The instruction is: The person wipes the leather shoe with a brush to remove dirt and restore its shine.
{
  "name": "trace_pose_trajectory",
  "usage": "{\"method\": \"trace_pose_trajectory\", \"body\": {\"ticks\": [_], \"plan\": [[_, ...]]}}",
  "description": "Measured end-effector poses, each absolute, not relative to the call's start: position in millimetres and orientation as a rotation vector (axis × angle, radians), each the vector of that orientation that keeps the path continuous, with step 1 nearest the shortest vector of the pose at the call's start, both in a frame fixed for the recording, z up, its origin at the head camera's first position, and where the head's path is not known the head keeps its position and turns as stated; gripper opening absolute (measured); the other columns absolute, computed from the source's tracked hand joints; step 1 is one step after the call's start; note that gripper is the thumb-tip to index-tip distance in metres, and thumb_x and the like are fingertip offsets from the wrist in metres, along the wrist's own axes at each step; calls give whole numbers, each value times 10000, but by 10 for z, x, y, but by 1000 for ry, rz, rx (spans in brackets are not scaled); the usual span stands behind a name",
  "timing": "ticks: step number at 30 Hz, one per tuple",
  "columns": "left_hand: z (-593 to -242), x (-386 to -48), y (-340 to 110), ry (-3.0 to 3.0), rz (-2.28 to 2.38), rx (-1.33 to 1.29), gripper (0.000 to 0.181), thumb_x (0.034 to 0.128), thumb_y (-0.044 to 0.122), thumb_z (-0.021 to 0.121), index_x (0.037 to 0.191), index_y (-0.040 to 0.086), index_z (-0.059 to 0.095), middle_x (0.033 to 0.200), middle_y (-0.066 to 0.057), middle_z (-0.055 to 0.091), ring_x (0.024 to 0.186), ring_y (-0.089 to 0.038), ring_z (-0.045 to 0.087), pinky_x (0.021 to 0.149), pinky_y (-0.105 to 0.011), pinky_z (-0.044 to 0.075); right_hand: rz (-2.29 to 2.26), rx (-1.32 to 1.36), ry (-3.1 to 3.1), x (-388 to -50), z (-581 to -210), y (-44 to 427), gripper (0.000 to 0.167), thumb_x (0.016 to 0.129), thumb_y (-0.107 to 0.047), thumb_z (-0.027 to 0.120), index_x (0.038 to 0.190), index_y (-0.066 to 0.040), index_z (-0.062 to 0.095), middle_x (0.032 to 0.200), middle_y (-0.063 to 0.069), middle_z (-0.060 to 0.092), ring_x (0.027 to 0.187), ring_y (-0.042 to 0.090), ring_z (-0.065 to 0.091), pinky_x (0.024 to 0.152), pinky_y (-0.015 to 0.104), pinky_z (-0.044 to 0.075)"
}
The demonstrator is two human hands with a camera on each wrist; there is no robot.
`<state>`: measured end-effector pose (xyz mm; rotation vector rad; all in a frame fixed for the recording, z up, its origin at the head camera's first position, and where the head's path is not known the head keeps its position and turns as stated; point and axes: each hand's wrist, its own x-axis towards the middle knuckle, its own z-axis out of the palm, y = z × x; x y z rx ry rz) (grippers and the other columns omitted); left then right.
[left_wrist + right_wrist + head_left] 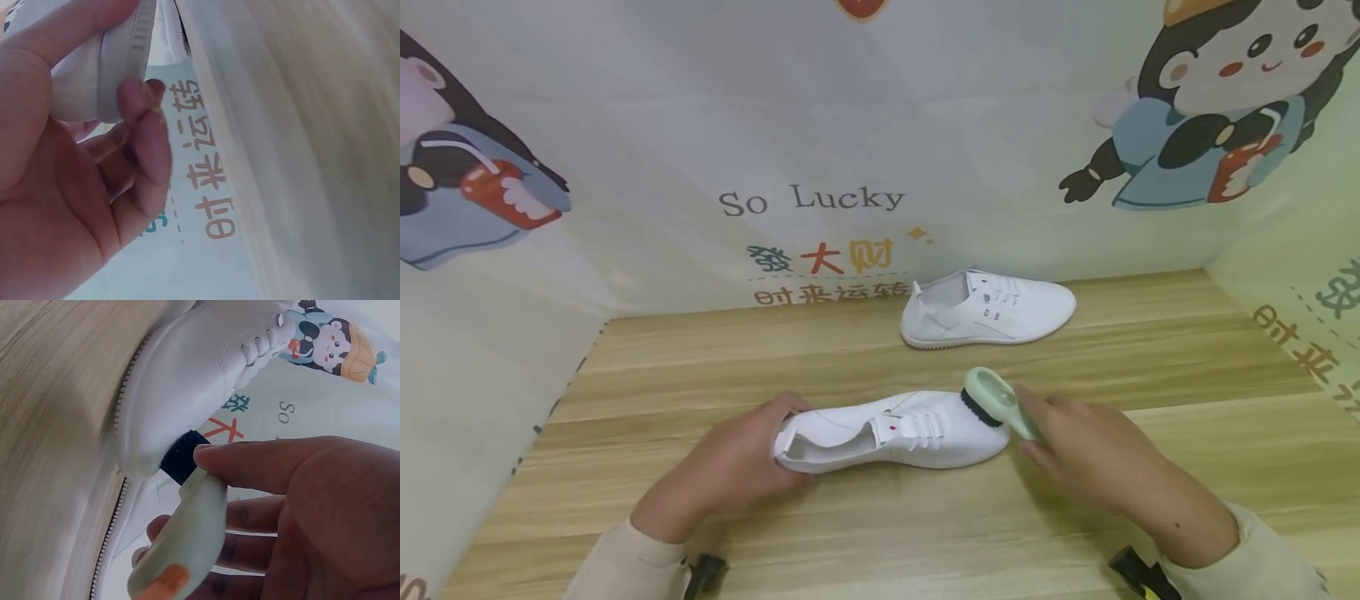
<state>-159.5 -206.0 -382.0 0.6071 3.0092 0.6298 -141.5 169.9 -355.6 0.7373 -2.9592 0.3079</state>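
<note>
A white lace-up shoe [955,446] is held above the wooden table, toe to the right in the head view. My left hand [737,458] grips it round the heel; the left wrist view shows thumb and curled fingers about the heel [119,75]. In my right hand [1093,454] is a pale green brush [992,392], held by its handle. Its black bristles [181,459] touch the shoe's toe area, as the right wrist view also shows. Part of the handle is hidden behind the right fingers in the head view.
A second white shoe [1030,308] stands upright at the back of the wooden table [700,350], close to the printed backdrop [662,167]. Printed side panels border the table left and right. Black gear [706,575] shows near each wrist.
</note>
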Motion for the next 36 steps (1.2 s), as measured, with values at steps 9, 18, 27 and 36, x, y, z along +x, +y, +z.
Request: {"method": "trace_pose_trajectory", "body": {"ticks": [9, 18, 27, 36], "plan": [[-3806, -1567, -1951, 3111, 598, 671, 661, 598, 344, 880, 1146, 251, 523, 1055, 102, 618, 865, -105, 615, 688, -350, 504, 218, 729, -2886, -1383, -3555, 1679, 588, 842, -263, 710, 1325, 6, 508, 834, 62, 628, 619, 122, 495, 501, 287, 404], [-3786, -1514, -1876, 3170, 543, 770, 664, 622, 227, 866, 1175, 174, 502, 1096, 26, 609, 880, -154, 627, 648, -353, 512, 217, 734, -2864, -1359, -3530, 1658, 607, 840, -278, 710, 1345, -15, 498, 1039, 168, 667, 763, 235, 637, 574, 369, 504], [-3780, -1488, -1843, 3175, 623, 900, 772, 614, 112, 866, 1273, 207, 474, 1176, 35, 591, 950, -176, 633, 747, -387, 531, 246, 774, -2827, -1328, -3521, 1640, 640, 841, -293, 712, 1386, -60, 471, 1043, 159, 667, 791, 237, 647, 604, 376, 517], [-3791, -1478, -1806, 3121, 631, 943, 901, 669, 113, 854, 1413, 354, 405, 1196, 61, 525, 976, -162, 596, 763, -350, 517, 250, 791, -2805, -1300, -3522, 1630, 644, 842, -299, 713, 1396, -83, 467, 1038, 153, 666, 805, 239, 647, 610, 383, 519]]}}
